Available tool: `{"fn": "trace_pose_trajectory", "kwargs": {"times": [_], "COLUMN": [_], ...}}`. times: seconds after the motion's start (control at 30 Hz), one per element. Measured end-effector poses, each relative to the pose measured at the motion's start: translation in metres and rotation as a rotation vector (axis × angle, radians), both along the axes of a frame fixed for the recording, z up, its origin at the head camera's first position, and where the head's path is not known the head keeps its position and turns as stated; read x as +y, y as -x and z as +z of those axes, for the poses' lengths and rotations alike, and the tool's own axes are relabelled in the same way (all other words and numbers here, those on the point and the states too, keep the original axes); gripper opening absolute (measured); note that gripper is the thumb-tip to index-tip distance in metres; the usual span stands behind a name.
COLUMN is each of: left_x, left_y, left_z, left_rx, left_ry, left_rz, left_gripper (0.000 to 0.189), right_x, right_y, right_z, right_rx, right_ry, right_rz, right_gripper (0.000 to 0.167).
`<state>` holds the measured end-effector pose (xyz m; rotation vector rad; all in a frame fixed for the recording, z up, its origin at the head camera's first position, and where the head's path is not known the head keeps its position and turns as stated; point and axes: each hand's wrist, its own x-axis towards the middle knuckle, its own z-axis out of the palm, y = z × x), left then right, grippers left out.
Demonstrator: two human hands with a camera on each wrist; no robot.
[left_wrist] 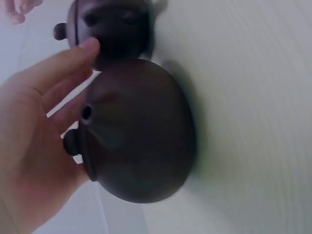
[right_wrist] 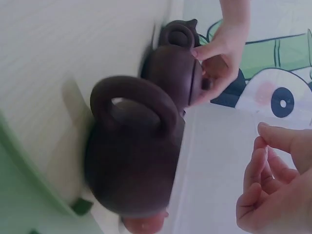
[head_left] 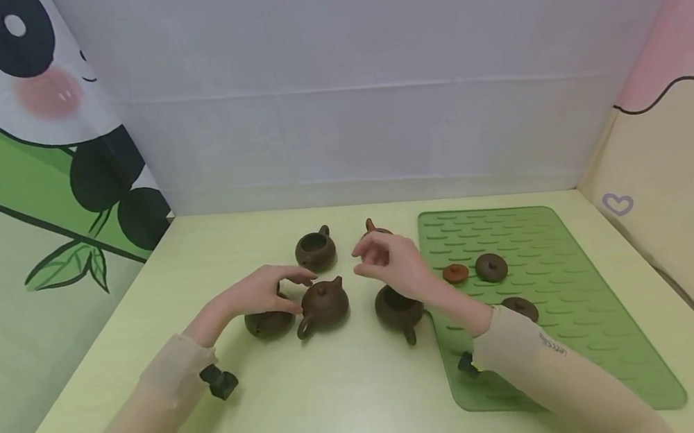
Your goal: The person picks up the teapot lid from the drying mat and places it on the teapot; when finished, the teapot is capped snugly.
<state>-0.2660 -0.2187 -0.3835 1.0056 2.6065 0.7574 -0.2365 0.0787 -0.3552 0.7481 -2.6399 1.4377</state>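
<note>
My left hand [head_left: 260, 294] reaches across a lidded dark-brown teapot [head_left: 269, 325] to a second lidded teapot [head_left: 327, 305]. Its thumb and fingers hold that second teapot from either side of the lid; the right wrist view shows the thumb beside the handle. In the left wrist view the first teapot [left_wrist: 141, 136] stands under the palm, spout facing the camera. My right hand [head_left: 394, 261] hovers with loosely bent fingers and nothing between them. Below it stands a lidless dark teapot [head_left: 399, 312], partly covered by the hand. Its looped handle [right_wrist: 134, 90] faces the right wrist camera.
Behind stand another lidless dark teapot [head_left: 315, 253] and a reddish-brown teapot [head_left: 369, 225], mostly hidden by the right hand. On the green mat [head_left: 559, 335] at right lie a reddish lid [head_left: 456, 273] and two dark lids, one farther back [head_left: 491, 267] and one by the right forearm [head_left: 521, 308].
</note>
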Motion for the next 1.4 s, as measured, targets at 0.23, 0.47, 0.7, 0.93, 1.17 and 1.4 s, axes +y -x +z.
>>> {"fn": "trace_pose_trajectory", "kwargs": {"times": [0.23, 0.47, 0.7, 0.93, 1.17, 1.4], "left_x": [0.008, 0.034, 0.069, 0.106, 0.133, 0.142], "left_y": [-0.018, -0.041, -0.055, -0.064, -0.071, -0.071], "left_z": [0.017, 0.033, 0.028, 0.008, -0.014, -0.037], "left_rx": [0.122, 0.152, 0.045, -0.057, -0.12, -0.191], "left_ry": [-0.074, -0.213, -0.397, -0.453, -0.517, -0.514], "left_rz": [0.102, 0.158, 0.166, 0.143, 0.165, 0.249], "left_gripper": [0.052, 0.049, 0.056, 0.066, 0.075, 0.082], "right_x": [0.034, 0.072, 0.104, 0.124, 0.143, 0.168], "right_y": [-0.005, -0.007, -0.005, -0.005, -0.008, -0.015], "right_z": [0.013, 0.018, 0.013, 0.012, 0.006, -0.005], "right_rx": [-0.042, -0.003, 0.126, 0.192, 0.227, 0.26], "right_ry": [0.025, 0.021, 0.089, 0.077, 0.039, -0.067], "right_rz": [-0.073, -0.143, -0.151, -0.181, -0.193, -0.118], "right_gripper": [0.017, 0.02, 0.02, 0.022, 0.019, 0.019]}}
